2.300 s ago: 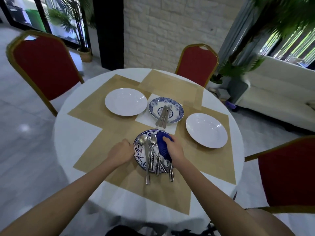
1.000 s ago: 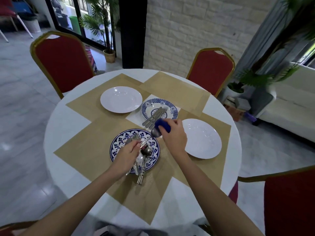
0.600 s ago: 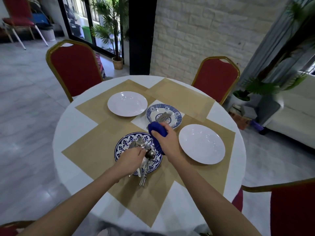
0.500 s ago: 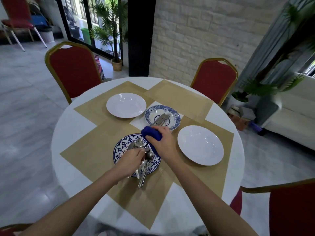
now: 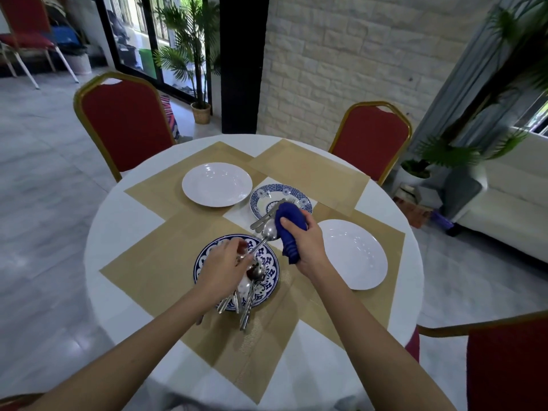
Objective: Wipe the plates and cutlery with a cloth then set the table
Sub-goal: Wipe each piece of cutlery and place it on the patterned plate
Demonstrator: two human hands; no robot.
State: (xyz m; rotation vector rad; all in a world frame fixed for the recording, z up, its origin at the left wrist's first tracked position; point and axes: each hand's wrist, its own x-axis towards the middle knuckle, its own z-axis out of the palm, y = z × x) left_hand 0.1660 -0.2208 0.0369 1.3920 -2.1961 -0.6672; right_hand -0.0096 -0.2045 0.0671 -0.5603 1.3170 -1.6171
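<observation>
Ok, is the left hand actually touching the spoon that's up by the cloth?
Touching. Head view: the left hand pinches the spoon by its handle, holding its bowl raised beside the blue cloth gripped by the right hand.

Bare left hand (image 5: 226, 267), bare right hand (image 5: 306, 245); forearms uncovered down to frame edge.
</observation>
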